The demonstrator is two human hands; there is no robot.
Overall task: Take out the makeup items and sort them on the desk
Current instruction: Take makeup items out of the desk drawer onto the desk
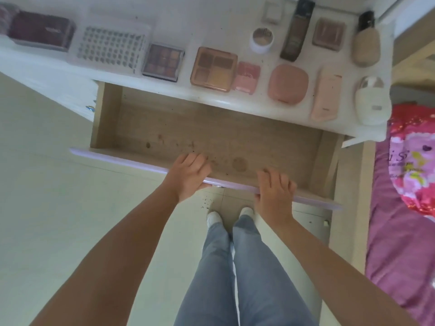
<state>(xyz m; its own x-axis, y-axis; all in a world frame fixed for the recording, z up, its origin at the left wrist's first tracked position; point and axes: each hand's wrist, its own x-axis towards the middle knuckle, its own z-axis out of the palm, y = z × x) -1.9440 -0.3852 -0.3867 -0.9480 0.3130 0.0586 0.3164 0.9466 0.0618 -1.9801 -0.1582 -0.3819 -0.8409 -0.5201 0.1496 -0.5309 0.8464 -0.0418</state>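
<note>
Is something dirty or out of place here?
Yes. The open drawer holds no items, but brown stains and dark crumbs mark its bottom. Similar specks lie on the floor beneath. Both hands hold its front edge.

On the white surface [211, 22] in front of me lie a perforated basket [110, 47], two eyeshadow palettes [163, 62] [213, 69], pink compacts [288, 84], a dark foundation bottle [297, 31], a small jar [262, 40] and a maroon box [41, 31].

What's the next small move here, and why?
Probably push the open wooden drawer shut. It looks empty apart from stains, the makeup items already lie in rows on the white desk, and the left hand and right hand both grip its lilac front edge.
</note>
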